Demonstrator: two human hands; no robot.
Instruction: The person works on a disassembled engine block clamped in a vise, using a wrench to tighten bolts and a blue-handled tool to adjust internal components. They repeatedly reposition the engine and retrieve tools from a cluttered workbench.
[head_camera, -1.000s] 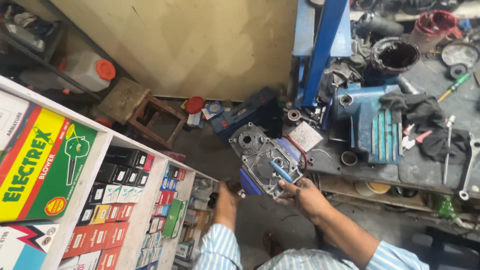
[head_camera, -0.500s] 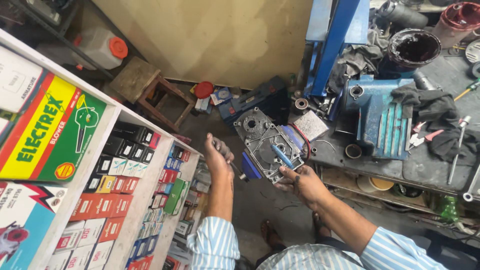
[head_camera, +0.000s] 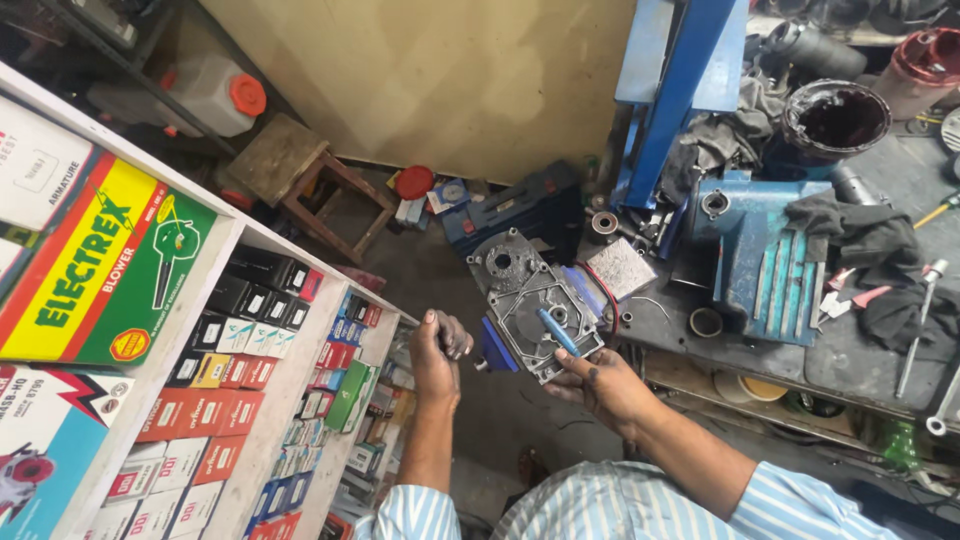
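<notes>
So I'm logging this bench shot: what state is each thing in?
Grey metal housing: opened up, insides showing, held by right hand.
Left hand: closed on a small part, apart from the housing.
Dark pot: uncovered.
White jug: orange cap on.
Wooden stool: upright.

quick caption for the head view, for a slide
Right hand holds a grey metal housing with a blue tool; left hand closed on a small part beside shelves of boxes.

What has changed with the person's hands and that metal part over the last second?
The left hand rose from beneath the grey metal gear housing and drew off leftward; it is now a closed fist apart from it. The right hand kept its grip on the housing's lower edge, blue tool alongside. Workbench and shelves unchanged.
</notes>
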